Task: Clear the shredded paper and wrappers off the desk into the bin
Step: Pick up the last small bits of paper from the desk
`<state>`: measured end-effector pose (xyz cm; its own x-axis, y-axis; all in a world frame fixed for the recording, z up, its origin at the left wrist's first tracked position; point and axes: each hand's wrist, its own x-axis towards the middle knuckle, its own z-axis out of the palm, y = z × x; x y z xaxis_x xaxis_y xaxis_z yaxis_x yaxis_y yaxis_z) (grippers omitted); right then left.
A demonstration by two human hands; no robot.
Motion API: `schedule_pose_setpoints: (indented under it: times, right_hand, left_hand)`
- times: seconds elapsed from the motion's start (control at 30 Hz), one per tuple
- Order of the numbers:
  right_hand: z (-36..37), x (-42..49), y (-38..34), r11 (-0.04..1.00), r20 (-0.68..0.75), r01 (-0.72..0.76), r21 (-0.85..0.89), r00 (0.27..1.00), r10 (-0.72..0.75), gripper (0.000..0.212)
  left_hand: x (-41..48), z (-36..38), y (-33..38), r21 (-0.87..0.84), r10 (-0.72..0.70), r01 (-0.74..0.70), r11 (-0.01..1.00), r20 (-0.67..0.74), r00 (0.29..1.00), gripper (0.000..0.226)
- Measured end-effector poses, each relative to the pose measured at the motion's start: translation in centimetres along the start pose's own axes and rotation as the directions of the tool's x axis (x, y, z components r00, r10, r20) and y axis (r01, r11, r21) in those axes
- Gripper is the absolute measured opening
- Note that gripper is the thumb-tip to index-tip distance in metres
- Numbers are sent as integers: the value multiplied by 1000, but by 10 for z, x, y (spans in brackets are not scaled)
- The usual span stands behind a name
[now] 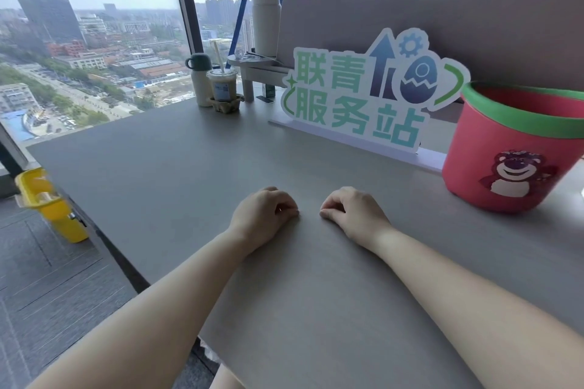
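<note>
A pink bin (pixel 474 142) with a green rim and a bear picture stands on the grey desk (pixel 158 167) at the right; its inside is hidden from me. My left hand (pixel 264 215) and my right hand (pixel 354 215) rest side by side on the desk's middle, left of the bin. Both have loosely curled fingers and hold nothing. No shredded paper or wrappers show on the desk surface.
A cut-out sign (pixel 363 95) with green characters stands behind my hands against a grey divider (pixel 474 25). At the back left are an iced drink cup (pixel 222 85), a small flask (pixel 202 82) and a tall white thermos (pixel 265 22). A yellow object (pixel 47 202) hangs off the desk's left edge.
</note>
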<state>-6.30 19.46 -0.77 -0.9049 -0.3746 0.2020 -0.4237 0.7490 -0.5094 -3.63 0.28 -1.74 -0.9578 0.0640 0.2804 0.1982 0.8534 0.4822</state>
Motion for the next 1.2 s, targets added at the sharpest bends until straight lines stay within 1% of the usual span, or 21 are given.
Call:
schedule_pose_setpoints:
  times: [0.13, 0.2, 0.27, 0.37, 0.47, 0.53, 0.73, 0.8, 0.93, 1.07, 1.13, 1.2]
  right_hand:
    - [1, 1, -4, 980, 15, 80, -180, 997, -79, 15]
    - [3, 2, -5, 973, 28, 87, -213, 996, -83, 15]
    - [3, 2, -4, 983, 28, 57, -177, 998, -53, 14]
    - [1, 2, -3, 998, 1, 0, -57, 1000, 0, 12]
    - [-6, 3, -2, 998, -15, -37, 41, 999, 38, 11]
    - [-13, 4, -1, 997, -29, -44, 65, 999, 46, 10]
    - [-41, 3, -1, 994, -80, -43, 96, 996, 51, 11]
    - [-59, 1, -2, 994, -108, -34, 102, 993, 45, 12]
    - [-116, -1, 3, 997, -208, -14, 76, 978, 29, 12]
    - [-186, -7, 15, 1000, -348, -1, -19, 938, -6, 12]
    - [-221, -10, 26, 996, -411, -29, -88, 912, -10, 12]
    - [-250, -13, 42, 988, -465, -91, -125, 885, 23, 13]
  left_hand:
    - [1, -3, 3, 77, 48, -51, 996, 38, 998, 10]
    - [1, -1, 3, 98, 40, -44, 994, 42, 998, 11]
    - [0, 0, 2, 97, 27, -30, 995, 33, 999, 11]
    - [0, 0, 2, 76, 15, -17, 997, 27, 1000, 12]
    - [2, -5, 2, 37, -5, 6, 999, -10, 1000, 13]
    - [5, -10, 2, 6, -12, 12, 1000, -29, 1000, 13]
    - [16, -23, 12, 7, 38, -38, 999, -60, 997, 11]
    - [26, -27, 27, -3, 74, -74, 997, -64, 995, 12]
    - [59, -38, 79, -16, 208, -211, 977, -100, 973, 12]
    - [97, -49, 145, -57, 317, -327, 943, -133, 939, 15]
    - [116, -51, 179, -86, 375, -390, 917, -149, 915, 18]
    - [133, -49, 211, -105, 419, -436, 894, -152, 895, 16]
